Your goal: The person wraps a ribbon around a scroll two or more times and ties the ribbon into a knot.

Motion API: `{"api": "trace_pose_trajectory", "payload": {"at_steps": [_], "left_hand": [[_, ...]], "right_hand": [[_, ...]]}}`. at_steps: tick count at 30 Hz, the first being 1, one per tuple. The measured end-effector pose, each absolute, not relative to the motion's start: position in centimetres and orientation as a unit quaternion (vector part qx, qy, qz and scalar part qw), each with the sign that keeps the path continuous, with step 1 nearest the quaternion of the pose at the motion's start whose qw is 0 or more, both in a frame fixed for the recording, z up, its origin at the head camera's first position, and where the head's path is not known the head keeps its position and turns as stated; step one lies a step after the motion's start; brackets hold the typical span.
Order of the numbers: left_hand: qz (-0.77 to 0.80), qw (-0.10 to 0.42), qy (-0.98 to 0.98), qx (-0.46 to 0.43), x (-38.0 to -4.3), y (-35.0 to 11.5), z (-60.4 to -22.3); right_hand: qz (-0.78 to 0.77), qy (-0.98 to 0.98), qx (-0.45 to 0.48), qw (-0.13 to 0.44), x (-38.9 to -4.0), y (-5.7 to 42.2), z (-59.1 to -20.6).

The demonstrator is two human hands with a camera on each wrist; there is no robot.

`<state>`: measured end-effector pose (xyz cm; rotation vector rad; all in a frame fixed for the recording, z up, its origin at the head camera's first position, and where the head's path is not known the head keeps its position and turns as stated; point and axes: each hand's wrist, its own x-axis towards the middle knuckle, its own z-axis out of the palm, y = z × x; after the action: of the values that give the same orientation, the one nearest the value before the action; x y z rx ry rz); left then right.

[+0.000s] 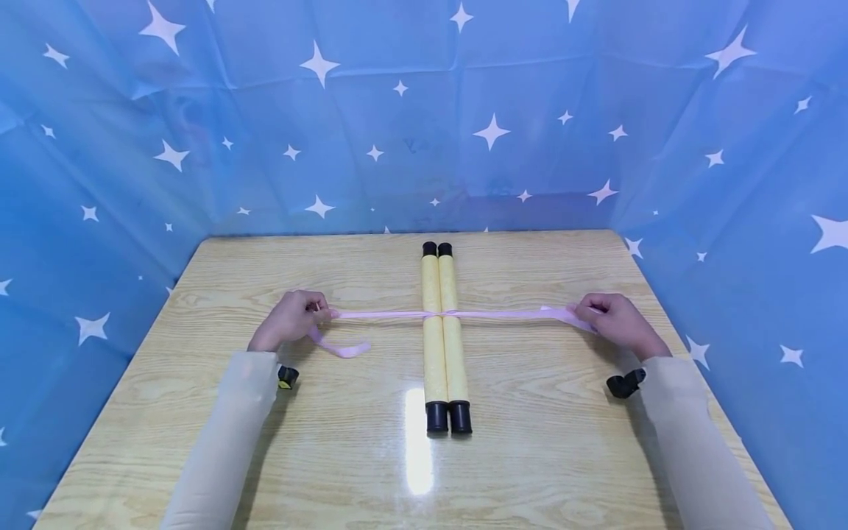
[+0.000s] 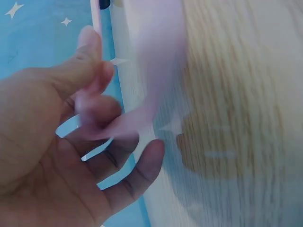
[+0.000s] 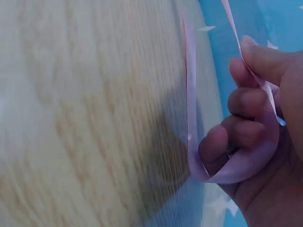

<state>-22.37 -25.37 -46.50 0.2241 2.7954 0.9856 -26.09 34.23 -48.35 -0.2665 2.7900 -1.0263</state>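
Two pale yellow tubes [image 1: 433, 353] with black end caps lie side by side on the table, pointing away from me. A pink ribbon [image 1: 503, 314] crosses their middle, drawn together where the tubes meet, and stretches out to both sides. My left hand [image 1: 294, 318] pinches one end between thumb and forefinger; a loose tail of ribbon [image 2: 158, 61] hangs below, blurred in the left wrist view. On the other side my right hand [image 1: 616, 322] pinches the other end, and in the right wrist view the ribbon's tail [image 3: 191, 94] loops under the curled fingers.
The wood-grain table [image 1: 530, 456] has a bright light reflection in front of the tubes. A blue cloth with white stars [image 1: 424, 147] hangs behind and along both sides of it. A small black device [image 1: 626, 383] is at the right wrist, another at the left wrist.
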Motion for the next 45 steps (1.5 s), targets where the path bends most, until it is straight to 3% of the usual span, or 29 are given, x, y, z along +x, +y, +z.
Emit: {"api": "trace_pose_trajectory", "payload": {"at_steps": [14,27,34,39,45], "left_hand": [[0.286,0.101,0.948,0.094,-21.0,-26.9,-46.2],[0.313,0.073,0.946,0.033,-18.0,-35.0,-43.9],[0.25,0.095,0.964,-0.006,-16.5,-37.9,-43.6],[0.242,0.111,0.964,-0.026,-16.4,-36.5,-43.1],[0.247,0.064,0.967,-0.017,-17.9,-30.7,-41.8]], "right_hand": [[-0.305,0.946,-0.084,0.066,-25.8,34.7,-47.3],[-0.299,0.952,-0.06,-0.002,-25.3,39.3,-44.4],[-0.255,0.965,-0.056,-0.001,-24.7,40.6,-44.2],[-0.249,0.967,-0.063,-0.012,-24.6,40.2,-44.5],[-0.251,0.962,-0.104,-0.007,-25.1,37.6,-44.0]]}}
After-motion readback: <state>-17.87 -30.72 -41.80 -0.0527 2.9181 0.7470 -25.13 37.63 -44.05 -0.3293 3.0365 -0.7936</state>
